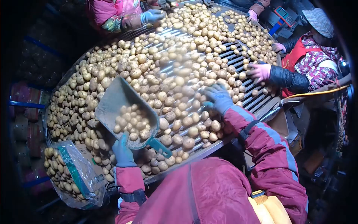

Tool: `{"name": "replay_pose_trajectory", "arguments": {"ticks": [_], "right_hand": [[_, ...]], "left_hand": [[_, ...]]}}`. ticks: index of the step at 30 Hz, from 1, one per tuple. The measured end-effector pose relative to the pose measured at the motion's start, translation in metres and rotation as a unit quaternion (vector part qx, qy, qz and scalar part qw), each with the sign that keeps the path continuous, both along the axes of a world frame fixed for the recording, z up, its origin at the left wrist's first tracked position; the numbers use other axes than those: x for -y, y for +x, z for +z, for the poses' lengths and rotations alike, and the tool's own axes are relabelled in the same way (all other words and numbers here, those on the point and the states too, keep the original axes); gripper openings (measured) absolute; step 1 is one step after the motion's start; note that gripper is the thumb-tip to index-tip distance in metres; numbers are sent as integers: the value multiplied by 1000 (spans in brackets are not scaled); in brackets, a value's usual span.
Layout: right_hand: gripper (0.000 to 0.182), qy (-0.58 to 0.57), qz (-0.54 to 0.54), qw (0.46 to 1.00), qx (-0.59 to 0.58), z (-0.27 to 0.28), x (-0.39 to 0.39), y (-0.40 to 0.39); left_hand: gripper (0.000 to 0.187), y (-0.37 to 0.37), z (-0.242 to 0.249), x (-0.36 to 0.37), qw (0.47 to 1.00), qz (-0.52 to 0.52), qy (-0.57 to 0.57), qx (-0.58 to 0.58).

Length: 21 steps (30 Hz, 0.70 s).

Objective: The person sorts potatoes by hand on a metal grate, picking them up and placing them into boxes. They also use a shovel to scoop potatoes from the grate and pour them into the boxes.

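A grey-green scoop (pixel 112 98) with small potatoes (pixel 133 121) in it sits tilted over the potato heap. Its green handle (pixel 160 147) points down to the right. My left hand (pixel 125 152), in a blue-grey glove, grips the scoop's near edge, with part of the fingers hidden. My right hand (pixel 219 98), gloved alike, is open over loose potatoes (pixel 193 131) on the slatted table, fingers spread and reaching forward left. Whether a potato lies under its palm cannot be seen.
A slatted metal table (pixel 250 94) bears a wide heap of potatoes. At the near left stands a plastic-lined box (pixel 71 175) of potatoes. Co-workers' gloved hands (pixel 260 71) work at the right and far side. A red-and-blue device (pixel 284 16) stands at back right.
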State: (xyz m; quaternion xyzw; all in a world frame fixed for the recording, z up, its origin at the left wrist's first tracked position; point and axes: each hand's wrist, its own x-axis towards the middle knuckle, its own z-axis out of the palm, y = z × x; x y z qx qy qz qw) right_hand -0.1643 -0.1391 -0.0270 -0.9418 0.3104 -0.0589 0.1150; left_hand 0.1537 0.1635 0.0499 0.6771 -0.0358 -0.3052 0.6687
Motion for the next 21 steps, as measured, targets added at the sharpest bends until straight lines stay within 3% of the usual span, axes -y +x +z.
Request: {"name": "replay_pose_trajectory", "arguments": {"ticks": [2,5,6,8,10,11,13,14,16,18,20,21], "right_hand": [[50,-36,-25,989,-139,13,18,-9],[41,-66,-92,993,-35,-21,62,-48],[42,-20,-124,987,-96,-17,76,-57],[44,-56,-179,976,-107,-24,98,-83],[43,29,-283,947,-149,-9,112,-84],[39,-28,-275,960,-53,-4,100,-84],[37,76,-220,964,128,11,67,-57],[35,62,-180,974,120,9,46,-41],[26,192,-86,957,198,17,-10,-12],[27,251,13,964,80,15,-51,2],[40,173,80,974,125,6,-86,-3],[42,176,98,976,82,10,-91,-7]], "left_hand": [[30,-1,-6,13,1000,-11,-9,-17],[32,-6,-9,21,999,-23,1,-33],[32,-6,-15,17,999,-34,14,-4],[32,-4,-22,13,999,-35,22,19],[32,-5,-31,4,1000,-14,6,-1],[32,-7,-30,3,1000,-14,13,3],[31,-16,-22,5,1000,-13,22,-6],[31,-19,-19,5,1000,-12,26,-9],[32,-22,-22,5,1000,0,8,-19],[33,-32,-12,15,1000,5,1,-23],[33,-37,-10,16,1000,-8,-3,-19],[33,-37,-13,15,1000,-16,-3,-20]]}}
